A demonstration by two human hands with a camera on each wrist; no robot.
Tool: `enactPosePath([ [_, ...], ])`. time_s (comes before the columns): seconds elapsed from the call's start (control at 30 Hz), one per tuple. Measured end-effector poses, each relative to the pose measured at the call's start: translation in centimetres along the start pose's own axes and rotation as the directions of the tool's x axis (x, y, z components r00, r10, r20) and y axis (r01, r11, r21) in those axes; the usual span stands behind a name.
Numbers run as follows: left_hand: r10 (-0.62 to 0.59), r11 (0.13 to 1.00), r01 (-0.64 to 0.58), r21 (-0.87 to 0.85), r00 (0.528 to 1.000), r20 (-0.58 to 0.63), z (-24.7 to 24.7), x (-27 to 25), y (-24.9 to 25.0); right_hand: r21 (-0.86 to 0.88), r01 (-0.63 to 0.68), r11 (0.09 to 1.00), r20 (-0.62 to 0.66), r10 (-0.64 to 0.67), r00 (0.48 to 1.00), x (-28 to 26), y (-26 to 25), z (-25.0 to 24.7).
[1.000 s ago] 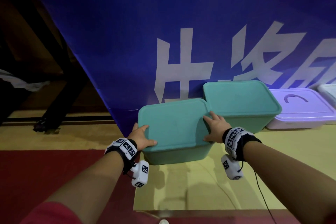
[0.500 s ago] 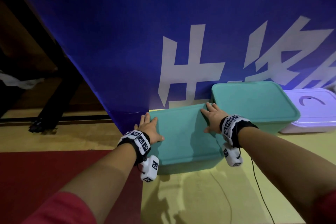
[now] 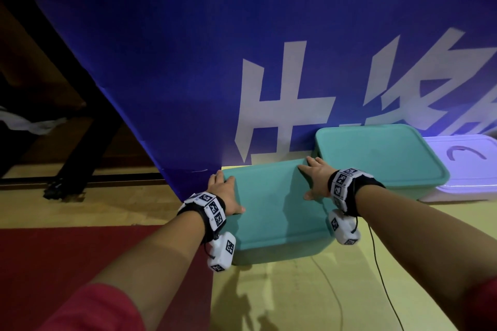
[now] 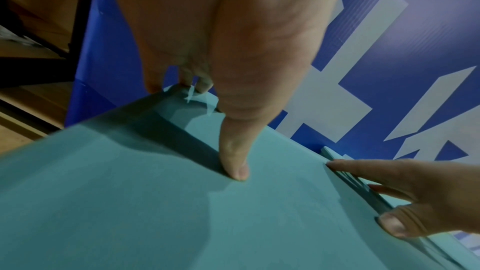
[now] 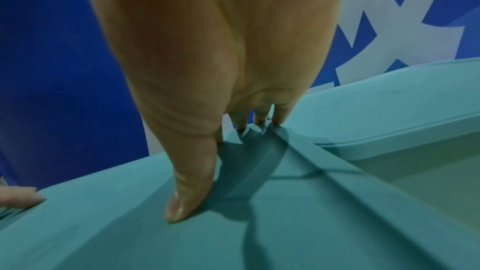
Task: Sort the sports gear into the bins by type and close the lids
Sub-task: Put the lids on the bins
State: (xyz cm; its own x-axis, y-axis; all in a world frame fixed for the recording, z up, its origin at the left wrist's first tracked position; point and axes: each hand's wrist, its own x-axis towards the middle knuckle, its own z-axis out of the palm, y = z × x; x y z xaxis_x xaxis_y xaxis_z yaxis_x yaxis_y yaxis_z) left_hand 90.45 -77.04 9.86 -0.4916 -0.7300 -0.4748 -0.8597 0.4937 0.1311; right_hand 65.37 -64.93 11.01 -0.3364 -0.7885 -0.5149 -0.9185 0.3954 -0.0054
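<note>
Both hands have slid further back along the near teal bin's lid since a second ago. Left hand and right hand are lying flat, fingers straight, pressing its side rims. Thin plastic, probably flexing, so edges are the spot. Bin's sitting on the floor, touching the second teal bin; purple bin and blue banner are crowding behind.

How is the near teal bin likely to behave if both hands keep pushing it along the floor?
The near teal bin would probably slide, not tip: it sits low and wide on smooth wooden floor. Its lid looks like thin plastic, so it may flex under the left hand and right hand. Its weight cannot be judged; the contents are hidden.
</note>
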Motion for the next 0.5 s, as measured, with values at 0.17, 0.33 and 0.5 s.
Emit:
enactPosePath([
  [0.17, 0.023, 1.0, -0.024, -0.008, 0.997, -0.072, -0.2, 0.4, -1.2, 0.062, 0.009, 0.998, -0.041, -0.006, 0.999, -0.5, 1.1, 0.1],
  [0.33, -0.052, 0.988, 0.047, -0.149, 0.998, -0.029, 0.7, 0.5, -1.7, 0.028, -0.045, 0.999, -0.072, 0.047, 0.996, -1.1, 1.0, 1.1],
  [0.5, -0.042, 0.978, 0.038, -0.204, 0.999, -0.012, 0.7, 0.5, -1.9, 0.02, -0.047, 0.999, -0.077, 0.048, 0.996, -1.5, 0.9, 1.3],
])
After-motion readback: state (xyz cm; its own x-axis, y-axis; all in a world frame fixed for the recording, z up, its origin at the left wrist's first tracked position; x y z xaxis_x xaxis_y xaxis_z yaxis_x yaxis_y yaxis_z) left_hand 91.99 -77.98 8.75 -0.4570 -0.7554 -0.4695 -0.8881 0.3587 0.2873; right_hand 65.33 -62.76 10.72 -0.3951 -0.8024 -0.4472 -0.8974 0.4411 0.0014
